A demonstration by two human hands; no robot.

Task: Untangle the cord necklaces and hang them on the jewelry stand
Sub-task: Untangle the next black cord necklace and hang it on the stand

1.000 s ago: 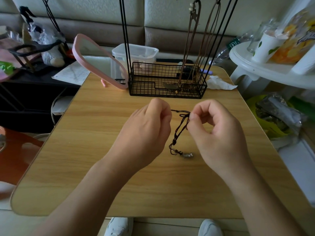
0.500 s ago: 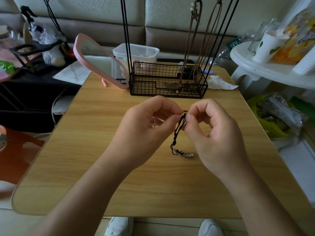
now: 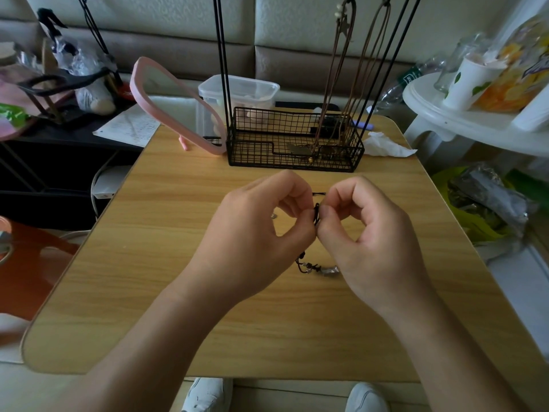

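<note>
A dark cord necklace (image 3: 316, 212) is pinched between my two hands above the wooden table (image 3: 148, 263). My left hand (image 3: 255, 230) and my right hand (image 3: 371, 233) meet fingertip to fingertip on the cord. Its lower end, with small beads and a silver pendant (image 3: 328, 270), lies on the table under my right hand. The black wire jewelry stand (image 3: 294, 141) rises at the table's far edge. Brown cord necklaces (image 3: 341, 84) hang from it into its basket.
A pink-framed mirror (image 3: 175, 105) leans left of the stand, with a clear plastic box (image 3: 240, 90) behind it. A crumpled tissue (image 3: 386, 144) lies right of the basket. A white side table (image 3: 475, 114) with a paper cup stands at the right.
My hands have come together from a small gap. The cord stretch between them has shortened to a bunch at my fingertips. The pendant end stays on the table.
</note>
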